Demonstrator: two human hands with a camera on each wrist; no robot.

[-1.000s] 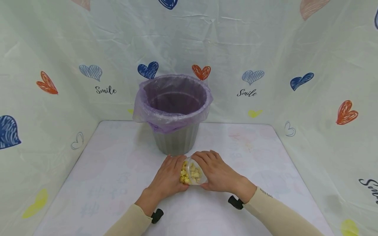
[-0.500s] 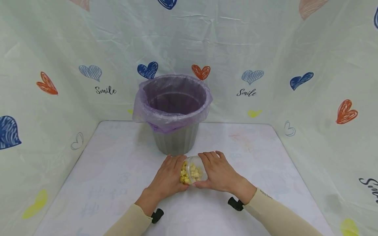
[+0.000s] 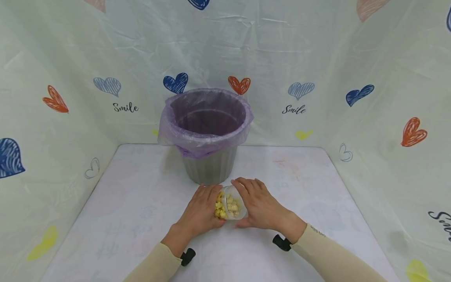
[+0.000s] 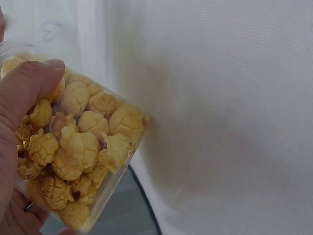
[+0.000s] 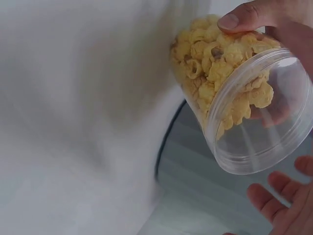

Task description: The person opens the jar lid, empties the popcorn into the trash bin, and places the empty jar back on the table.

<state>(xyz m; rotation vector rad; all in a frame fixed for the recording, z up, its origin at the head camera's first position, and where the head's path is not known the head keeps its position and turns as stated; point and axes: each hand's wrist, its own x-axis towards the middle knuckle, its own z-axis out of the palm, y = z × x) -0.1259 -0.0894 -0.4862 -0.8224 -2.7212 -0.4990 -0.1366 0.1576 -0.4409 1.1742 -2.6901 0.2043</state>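
Observation:
A clear plastic jar of yellow popcorn lies tilted in front of the bin, its clear round lid facing right. My left hand grips the jar body, the thumb pressed along its side in the left wrist view. My right hand is spread round the lid end. In the right wrist view its fingers stand apart from the lid, and its blurred thumb is close to the rim; whether the thumb touches cannot be told.
Just behind the hands stands a grey ribbed bin with a purple bag folded over its rim. The white table meets curtains printed with hearts at its back and sides.
My right hand turned at the lid, then its fingers and thumb spread away from it. My left hand and the jar stayed in nearly the same place.

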